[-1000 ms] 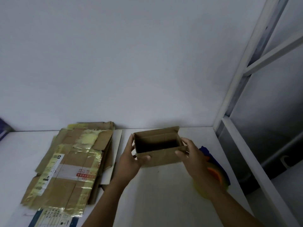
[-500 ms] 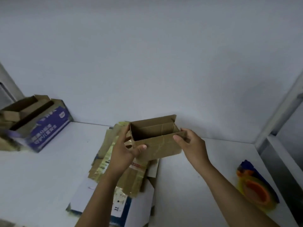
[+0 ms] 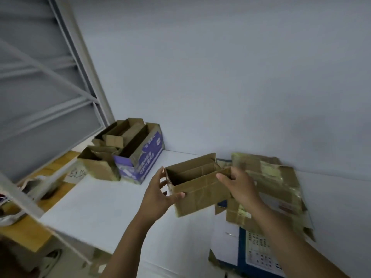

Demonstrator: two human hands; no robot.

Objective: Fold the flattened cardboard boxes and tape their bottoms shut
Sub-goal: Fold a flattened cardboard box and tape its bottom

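Note:
A small brown cardboard box (image 3: 202, 194), folded up with its open top facing me, is held above the white table (image 3: 96, 205). My left hand (image 3: 158, 195) grips its left end, thumb across the front wall. My right hand (image 3: 239, 185) grips the right end, fingers curled over the top edge. A pile of flattened cardboard boxes (image 3: 275, 185) with yellowed tape lies on the table behind and to the right of the box. No tape roll is in view.
At the table's back left stand a purple-printed carton (image 3: 143, 159) and a brown box (image 3: 98, 164), both holding folded boxes. A white metal rack frame (image 3: 86, 63) rises on the left. A white and blue flat carton (image 3: 249, 249) lies under the pile.
My view has swung left: the tape roll has left the frame and the cartons at the back left have come in. Both hands have carried the box leftward, away from the flat pile.

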